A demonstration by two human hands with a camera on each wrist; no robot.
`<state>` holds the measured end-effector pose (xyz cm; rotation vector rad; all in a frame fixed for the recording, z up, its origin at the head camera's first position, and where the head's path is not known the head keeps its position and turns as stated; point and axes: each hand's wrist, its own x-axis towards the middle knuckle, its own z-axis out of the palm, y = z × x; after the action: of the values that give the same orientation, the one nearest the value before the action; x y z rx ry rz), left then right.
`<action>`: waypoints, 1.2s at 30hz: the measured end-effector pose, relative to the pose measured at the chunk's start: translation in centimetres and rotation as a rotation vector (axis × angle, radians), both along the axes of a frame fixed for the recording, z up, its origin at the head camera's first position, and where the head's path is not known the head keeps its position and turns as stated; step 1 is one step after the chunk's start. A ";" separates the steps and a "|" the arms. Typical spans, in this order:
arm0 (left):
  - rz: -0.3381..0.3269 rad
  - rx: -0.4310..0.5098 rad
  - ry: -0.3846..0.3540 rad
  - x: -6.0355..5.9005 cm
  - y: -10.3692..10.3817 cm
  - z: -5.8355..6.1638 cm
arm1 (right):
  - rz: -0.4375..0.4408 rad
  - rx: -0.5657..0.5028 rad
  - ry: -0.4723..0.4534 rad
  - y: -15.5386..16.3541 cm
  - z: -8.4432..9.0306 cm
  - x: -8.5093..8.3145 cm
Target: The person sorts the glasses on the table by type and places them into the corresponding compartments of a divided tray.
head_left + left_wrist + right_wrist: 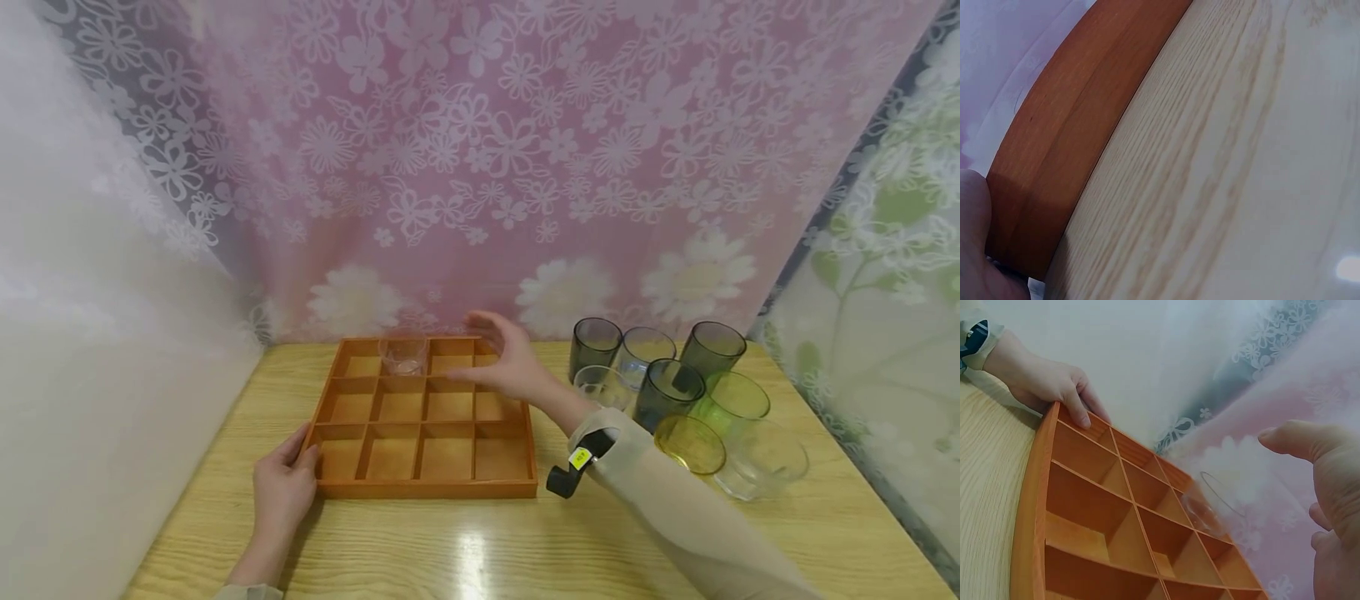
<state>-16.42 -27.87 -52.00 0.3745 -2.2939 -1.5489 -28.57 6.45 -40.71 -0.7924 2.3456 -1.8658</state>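
Clear glass (402,353) stands in tray (427,487) back row; right hand (504,364) spread, empty, hovering beside it. Left hand (283,487) grips tray corner. Next likely: fetch another from the glasses (667,392) on bench (480,542).

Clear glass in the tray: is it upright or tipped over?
Upright. The clear glass stands in a back-row compartment of the wooden tray, rim up; the right hand hovers beside it, not touching.
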 end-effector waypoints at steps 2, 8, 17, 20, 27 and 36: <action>-0.002 0.004 -0.005 0.0 0.0 0.0 | -0.002 0.004 0.005 0.7 0.1 0.2; -0.004 0.009 0.000 -0.1 0.0 0.0 | 0.008 0.012 -0.005 3.5 0.4 1.0; 0.010 -0.008 -0.004 -0.2 0.0 -0.2 | -0.019 0.004 0.050 8.2 1.2 3.1; 0.014 -0.022 0.000 -0.2 0.0 -0.3 | -0.039 0.008 0.059 10.0 1.0 3.7; 0.011 -0.034 0.004 -0.1 0.0 -0.5 | -0.090 0.010 0.052 13.9 0.7 5.5; 0.016 -0.036 0.026 -0.2 0.0 -0.5 | -0.145 -0.008 0.121 17.2 -0.2 7.4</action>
<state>-16.61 -27.85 -52.51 0.3601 -2.2897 -1.4946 -21.15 23.69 -40.88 -0.7770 2.5334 -1.9341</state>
